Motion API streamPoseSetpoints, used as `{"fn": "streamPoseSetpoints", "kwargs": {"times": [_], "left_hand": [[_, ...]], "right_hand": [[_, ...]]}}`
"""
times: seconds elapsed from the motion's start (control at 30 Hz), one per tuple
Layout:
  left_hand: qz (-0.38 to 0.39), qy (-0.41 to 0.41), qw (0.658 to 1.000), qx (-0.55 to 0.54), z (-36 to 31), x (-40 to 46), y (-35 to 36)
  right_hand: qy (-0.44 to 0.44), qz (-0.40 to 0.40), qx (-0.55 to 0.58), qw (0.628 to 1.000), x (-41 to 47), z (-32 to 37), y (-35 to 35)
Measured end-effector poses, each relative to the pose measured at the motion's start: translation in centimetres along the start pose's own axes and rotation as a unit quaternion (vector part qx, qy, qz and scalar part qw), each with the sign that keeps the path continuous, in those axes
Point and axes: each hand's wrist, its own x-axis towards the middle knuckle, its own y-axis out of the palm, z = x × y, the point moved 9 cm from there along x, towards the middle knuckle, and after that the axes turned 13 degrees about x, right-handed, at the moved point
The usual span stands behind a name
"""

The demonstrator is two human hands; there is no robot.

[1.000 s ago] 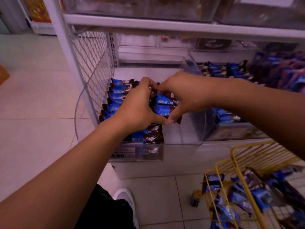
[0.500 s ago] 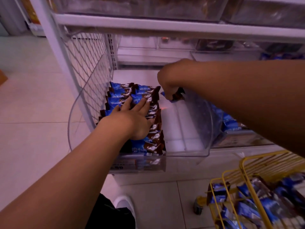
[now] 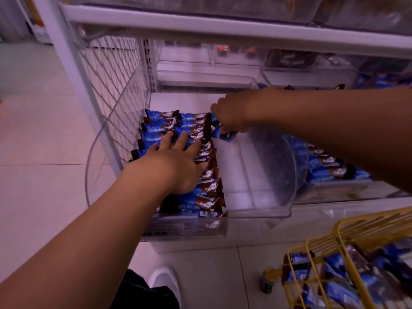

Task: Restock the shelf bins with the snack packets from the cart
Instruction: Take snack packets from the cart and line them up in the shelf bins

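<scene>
Pressing flat on stacked packets point(image 3: 200, 166), left hand point(image 3: 178, 166) (fingers straight); right hand point(image 3: 231, 117) pinches one packet point(image 3: 224, 136).

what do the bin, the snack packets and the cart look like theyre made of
Bin: looks like clear hard plastic, glossy; the shelf shows through its curved walls. Snack packets: seemingly thin glossy foil or plastic film, blue and brown, with crimped ends and glare. Cart: probably metal wire with a yellow coating, going by its thin bent rods.
</scene>
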Motion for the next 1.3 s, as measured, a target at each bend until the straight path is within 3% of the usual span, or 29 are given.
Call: {"fn": "streamPoseSetpoints", "kwargs": {"times": [0.17, 0.37, 0.57, 0.8, 0.97, 1.13, 1.23, 1.3], "left_hand": [[-0.005, 0.002, 1.000, -0.005, -0.1, -0.1, -0.1], [-0.014, 0.020, 1.000, 0.001, -0.3, -0.2, -0.4], [-0.017, 0.023, 1.000, -0.002, -0.3, -0.2, -0.4], [-0.023, 0.023, 0.999, 0.000, -0.2, -0.1, -0.4], [-0.027, 0.027, 0.999, -0.003, -0.2, 0.5, -0.1], [-0.035, 0.037, 0.999, -0.001, 0.0, 0.7, -0.2], [-0.120, 0.048, 0.992, 0.006, -0.5, -0.9, -2.7], [-0.294, 0.099, 0.949, -0.059, -2.3, -4.3, -6.9]], "right_hand": [[0.007, 0.036, -0.076, 0.996, -0.8, 0.7, -0.1], [0.075, 0.050, -0.048, 0.995, -0.8, -0.2, -2.2], [0.017, -0.010, 0.027, 0.999, -1.6, -0.6, -2.9], [0.038, 0.052, -0.039, 0.997, -1.1, 0.4, 1.2], [0.013, -0.015, -0.044, 0.999, -0.4, 0.9, 0.7], [0.016, -0.052, 0.062, 0.997, -1.6, 0.6, -1.5], [-0.008, -0.101, 0.070, 0.992, -6.3, 0.8, -4.3], [-0.041, -0.199, 0.082, 0.976, -13.1, 0.7, -5.9]]}}
